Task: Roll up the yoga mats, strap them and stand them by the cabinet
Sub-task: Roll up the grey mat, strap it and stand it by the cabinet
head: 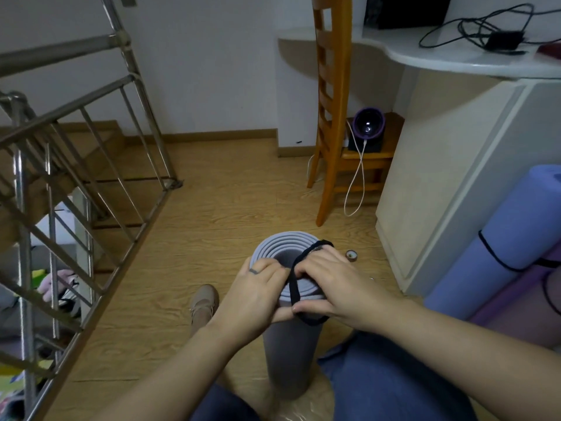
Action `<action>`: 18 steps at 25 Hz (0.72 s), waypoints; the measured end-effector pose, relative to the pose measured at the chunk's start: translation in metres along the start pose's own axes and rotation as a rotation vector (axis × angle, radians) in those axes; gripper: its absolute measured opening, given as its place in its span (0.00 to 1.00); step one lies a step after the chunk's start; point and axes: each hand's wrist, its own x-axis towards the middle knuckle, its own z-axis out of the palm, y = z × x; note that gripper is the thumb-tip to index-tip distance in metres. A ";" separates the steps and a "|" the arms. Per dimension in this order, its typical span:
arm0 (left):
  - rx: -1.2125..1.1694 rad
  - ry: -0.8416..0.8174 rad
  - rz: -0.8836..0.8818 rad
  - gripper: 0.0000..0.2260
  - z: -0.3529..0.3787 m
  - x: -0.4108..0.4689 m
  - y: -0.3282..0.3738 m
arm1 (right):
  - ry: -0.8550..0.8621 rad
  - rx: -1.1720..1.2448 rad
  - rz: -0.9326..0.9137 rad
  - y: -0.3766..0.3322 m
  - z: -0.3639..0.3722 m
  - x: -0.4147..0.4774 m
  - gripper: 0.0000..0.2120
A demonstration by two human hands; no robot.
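Note:
A rolled grey yoga mat [288, 354] stands upright on the floor between my knees, its spiral end facing up. My left hand [258, 296] grips the top rim of the roll on its left side. My right hand [331, 287] holds a black elastic strap [294, 287] stretched as a loop over the top of the roll, fingers and thumb hooked in it. At the right, a rolled blue mat [498, 238] with a black strap round it leans against the white cabinet [440, 183], with a purple mat [516, 311] beside it.
A metal stair railing [76, 165] runs along the left. A wooden chair [334, 110] stands ahead by the cabinet, with a dark device and white cable on its seat. A small round tape roll [351, 255] lies on the wooden floor. My shoe [204, 302] is left of the mat.

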 end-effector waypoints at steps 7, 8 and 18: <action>-0.194 0.067 0.065 0.22 0.012 0.005 -0.005 | 0.001 0.063 0.072 0.010 0.002 0.012 0.28; -0.187 0.045 0.091 0.20 0.010 0.006 -0.007 | 0.007 0.063 0.072 0.012 0.003 0.012 0.27; -0.092 -0.087 0.155 0.14 -0.005 0.004 -0.017 | -0.141 -0.111 -0.074 0.010 -0.011 0.007 0.23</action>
